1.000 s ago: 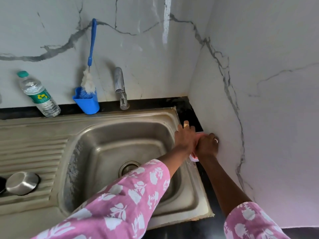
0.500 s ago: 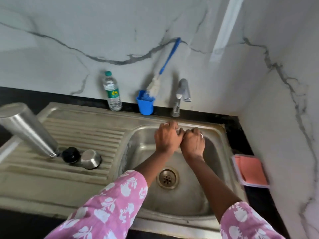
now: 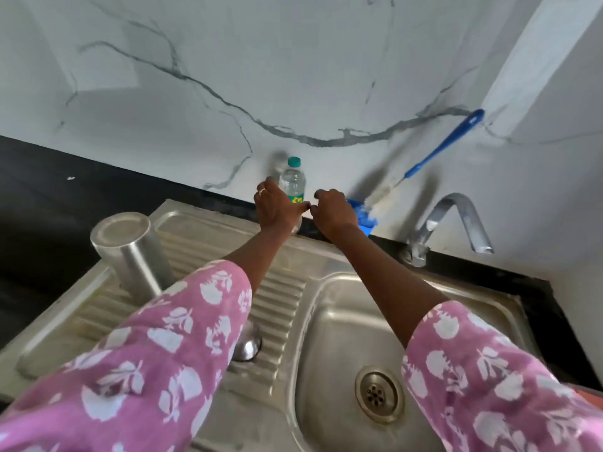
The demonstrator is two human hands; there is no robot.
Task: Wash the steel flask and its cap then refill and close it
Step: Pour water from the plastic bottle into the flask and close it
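Both hands reach to the clear plastic water bottle with a green cap [image 3: 292, 182] behind the stainless steel sink [image 3: 329, 321]

We see the left hand [image 3: 277, 208] in front of the bottle's lower half, its fingers curled beside it, though we cannot tell whether they grip it; the right hand [image 3: 332, 212] is just beside the bottle, fingers curled in with nothing visible in them, the two thumbs almost touching. The tall steel flask [image 3: 130, 252] stands mouth down on the ribbed draining board [image 3: 277, 305], well apart from the hands, and its rounded steel cap [image 3: 249, 344] lies nearer us, partly hidden by the pink floral sleeve [image 3: 146, 370]. A blue-handled bottle brush [image 3: 440, 148] leans in a blue plastic holder [image 3: 363, 218] on the black worktop [image 3: 39, 197], left of the chrome tap [image 3: 450, 220]
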